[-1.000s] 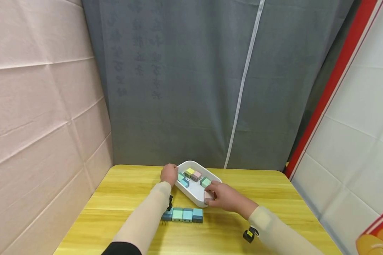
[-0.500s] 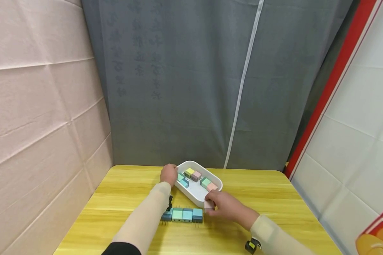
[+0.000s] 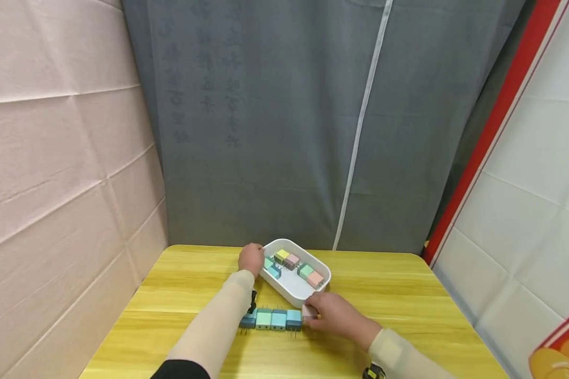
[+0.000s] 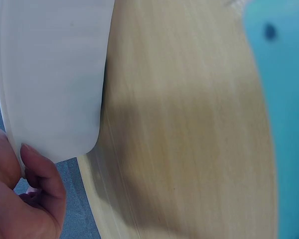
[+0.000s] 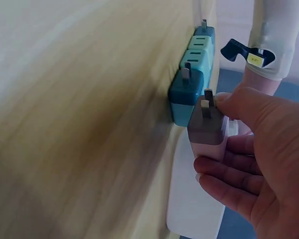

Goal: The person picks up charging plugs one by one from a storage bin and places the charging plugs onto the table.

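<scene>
My right hand (image 3: pixel 334 316) pinches a pink charger plug (image 5: pixel 207 130) with a mauve pronged end, between thumb and fingertips. The plug is at the right end of a row on the table, close beside a dark-blue-and-light-blue charger (image 3: pixel 294 320). Other blue and mint chargers (image 3: pixel 263 320) continue the row leftward, their metal prongs showing. My left hand (image 3: pixel 251 259) holds the left rim of a white tray (image 4: pixel 55 89), thumb on the near side of its wall. Inside the tray lie yellow (image 3: pixel 281 256), pink, green and blue chargers.
The yellow wood-grain table (image 3: pixel 194 295) carries the tray and the row. A grey curtain (image 3: pixel 265 158) hangs behind its far edge. White cloth walls (image 3: pixel 66 184) stand at both sides, with a red strip along the right one. My left sleeve partly covers the row's left end.
My right hand has brought the pink charger out from the tray's near right corner, toward me, to the row's right end. My left hand stays on the tray.
</scene>
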### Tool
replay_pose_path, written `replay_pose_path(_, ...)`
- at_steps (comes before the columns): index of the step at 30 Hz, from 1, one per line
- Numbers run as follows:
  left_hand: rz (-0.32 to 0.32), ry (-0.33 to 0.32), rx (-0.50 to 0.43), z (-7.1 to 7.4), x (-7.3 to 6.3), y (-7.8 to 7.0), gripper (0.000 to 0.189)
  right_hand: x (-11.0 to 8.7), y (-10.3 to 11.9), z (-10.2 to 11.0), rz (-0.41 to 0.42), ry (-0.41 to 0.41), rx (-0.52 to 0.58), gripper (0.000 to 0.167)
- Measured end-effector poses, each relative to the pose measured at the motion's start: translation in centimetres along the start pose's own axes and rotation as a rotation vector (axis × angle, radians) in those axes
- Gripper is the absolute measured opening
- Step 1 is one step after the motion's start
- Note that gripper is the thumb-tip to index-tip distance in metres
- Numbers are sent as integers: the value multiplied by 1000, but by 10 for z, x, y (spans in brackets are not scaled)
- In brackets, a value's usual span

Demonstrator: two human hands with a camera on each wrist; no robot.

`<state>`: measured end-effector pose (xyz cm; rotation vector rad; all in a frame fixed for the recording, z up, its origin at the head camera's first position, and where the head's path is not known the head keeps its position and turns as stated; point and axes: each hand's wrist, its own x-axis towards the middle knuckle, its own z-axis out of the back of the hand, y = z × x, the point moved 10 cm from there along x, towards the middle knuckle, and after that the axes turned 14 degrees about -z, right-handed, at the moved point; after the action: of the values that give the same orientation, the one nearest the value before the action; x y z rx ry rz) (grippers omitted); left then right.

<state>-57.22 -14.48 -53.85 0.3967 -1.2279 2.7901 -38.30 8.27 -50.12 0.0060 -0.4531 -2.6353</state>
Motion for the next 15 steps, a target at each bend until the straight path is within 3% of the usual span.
replay_pose_path(9,-35,-12,39,2,2,-2,25,-2,-1,-8,-12,3,-47,28)
replay_pose_path(15,-25,-6,30,2,1,-3,26,-3,-1,-12,-22,30,-36,22)
